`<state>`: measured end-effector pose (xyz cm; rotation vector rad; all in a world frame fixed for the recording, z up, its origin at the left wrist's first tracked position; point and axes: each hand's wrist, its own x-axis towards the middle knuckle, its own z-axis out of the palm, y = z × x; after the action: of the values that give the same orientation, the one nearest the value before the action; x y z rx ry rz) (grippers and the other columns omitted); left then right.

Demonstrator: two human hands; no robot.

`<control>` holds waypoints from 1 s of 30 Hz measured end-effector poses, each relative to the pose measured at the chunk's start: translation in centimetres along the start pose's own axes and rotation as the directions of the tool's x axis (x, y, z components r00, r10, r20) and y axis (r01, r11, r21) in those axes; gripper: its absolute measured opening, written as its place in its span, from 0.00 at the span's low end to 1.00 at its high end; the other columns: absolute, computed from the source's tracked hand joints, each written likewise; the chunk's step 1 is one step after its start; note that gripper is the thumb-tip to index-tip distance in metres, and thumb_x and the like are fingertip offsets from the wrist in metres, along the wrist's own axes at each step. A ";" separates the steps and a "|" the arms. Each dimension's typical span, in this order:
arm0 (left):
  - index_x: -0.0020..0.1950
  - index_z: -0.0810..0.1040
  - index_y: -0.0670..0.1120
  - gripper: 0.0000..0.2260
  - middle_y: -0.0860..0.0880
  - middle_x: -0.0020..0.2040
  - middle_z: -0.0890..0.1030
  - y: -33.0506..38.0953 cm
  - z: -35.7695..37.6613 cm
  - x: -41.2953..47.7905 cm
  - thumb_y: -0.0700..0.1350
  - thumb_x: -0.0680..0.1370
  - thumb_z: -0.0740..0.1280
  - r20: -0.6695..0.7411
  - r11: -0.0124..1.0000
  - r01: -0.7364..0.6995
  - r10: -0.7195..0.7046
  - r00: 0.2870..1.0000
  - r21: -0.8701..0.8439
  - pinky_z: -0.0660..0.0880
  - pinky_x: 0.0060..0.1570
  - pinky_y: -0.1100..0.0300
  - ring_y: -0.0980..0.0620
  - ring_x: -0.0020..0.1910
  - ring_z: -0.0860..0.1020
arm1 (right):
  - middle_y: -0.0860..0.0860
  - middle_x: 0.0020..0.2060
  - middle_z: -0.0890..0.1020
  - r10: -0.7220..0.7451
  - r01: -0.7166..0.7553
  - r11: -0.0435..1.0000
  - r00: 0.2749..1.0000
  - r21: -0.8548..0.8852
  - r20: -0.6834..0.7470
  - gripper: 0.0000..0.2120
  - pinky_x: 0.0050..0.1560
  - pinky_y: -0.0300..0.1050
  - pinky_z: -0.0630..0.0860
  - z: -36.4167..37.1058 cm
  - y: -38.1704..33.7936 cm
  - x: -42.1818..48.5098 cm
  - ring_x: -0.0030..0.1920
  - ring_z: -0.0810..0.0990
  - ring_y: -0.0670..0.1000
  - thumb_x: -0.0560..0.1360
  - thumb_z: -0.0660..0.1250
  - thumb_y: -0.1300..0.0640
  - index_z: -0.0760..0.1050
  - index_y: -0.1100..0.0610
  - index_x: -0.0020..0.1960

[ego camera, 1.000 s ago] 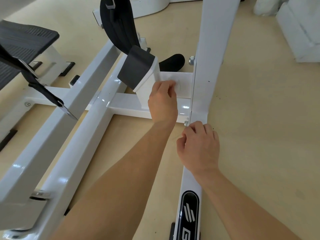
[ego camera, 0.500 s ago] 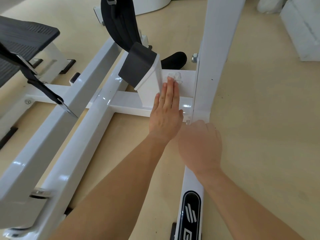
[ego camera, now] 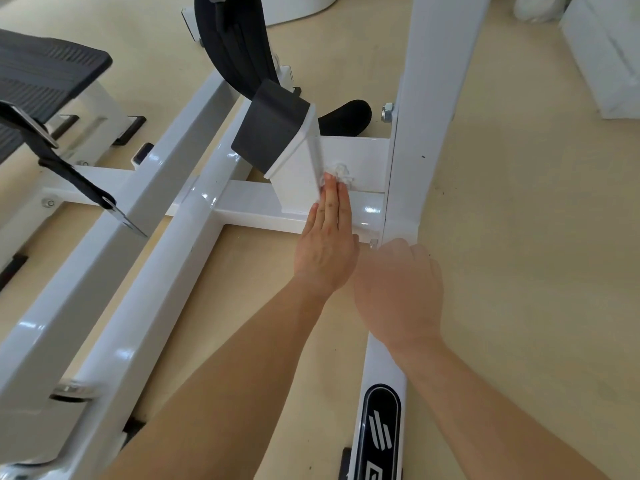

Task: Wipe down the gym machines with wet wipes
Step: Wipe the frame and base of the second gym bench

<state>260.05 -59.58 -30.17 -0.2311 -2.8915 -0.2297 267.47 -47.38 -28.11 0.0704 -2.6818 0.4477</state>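
A white gym machine frame (ego camera: 194, 237) lies low over the floor, with a cross bar (ego camera: 249, 207) and a flat white plate (ego camera: 367, 161) beside an upright post (ego camera: 429, 98). A crumpled white wet wipe (ego camera: 341, 173) sits on that plate. My left hand (ego camera: 327, 244) lies flat with straight fingers, its fingertips pressing the wipe against the plate. My right hand (ego camera: 398, 289) hovers blurred just right of the left wrist, above the frame's lower rail (ego camera: 379, 410); its fingers curl down and hold nothing that I can see.
A black pad bracket (ego camera: 273, 133) and a black curved pad (ego camera: 235, 39) rise above the plate. A black foot plate (ego camera: 41, 74) with a strap (ego camera: 72, 178) is at left. White blocks (ego camera: 602, 53) stand on the beige floor at far right.
My left hand went from curled over the wipe to flat, with straight fingers pressing it, and the wipe now shows past the fingertips. My right hand shifted slightly and blurred.
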 end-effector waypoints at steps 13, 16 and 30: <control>0.81 0.40 0.39 0.34 0.41 0.82 0.40 0.0 0.0 0.0 0.44 0.82 0.57 -0.025 0.991 -0.092 0.095 0.995 0.099 0.52 0.80 0.50 0.45 0.82 0.45 | 0.51 0.41 0.76 0.002 -0.001 1.000 1.000 -0.020 0.005 0.12 0.41 0.51 0.69 0.0 -0.1 0.1 0.41 0.72 0.56 0.71 0.57 0.54 0.78 0.55 0.39; 0.81 0.38 0.40 0.35 0.42 0.82 0.38 -0.5 0.5 -0.5 0.46 0.82 0.56 0.033 0.969 -0.163 0.160 0.987 0.184 0.48 0.79 0.51 0.46 0.82 0.45 | 0.51 0.41 0.76 0.004 -0.004 1.000 1.000 -0.023 0.011 0.12 0.41 0.51 0.69 -0.1 -0.1 0.1 0.41 0.72 0.55 0.72 0.56 0.54 0.78 0.55 0.39; 0.82 0.46 0.39 0.32 0.42 0.83 0.47 -0.1 -3.6 2.7 0.38 0.79 0.54 -0.164 0.898 -0.327 0.385 0.908 0.296 0.47 0.80 0.48 0.44 0.82 0.47 | 0.51 0.41 0.76 -0.006 0.007 0.998 1.000 -0.060 0.013 0.12 0.40 0.51 0.68 0.1 -0.1 0.1 0.41 0.72 0.56 0.71 0.59 0.55 0.79 0.57 0.39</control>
<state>258.21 -59.90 -26.10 -0.6389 -2.5617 0.1827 267.32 -47.49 -28.17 0.0641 -2.7043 0.3654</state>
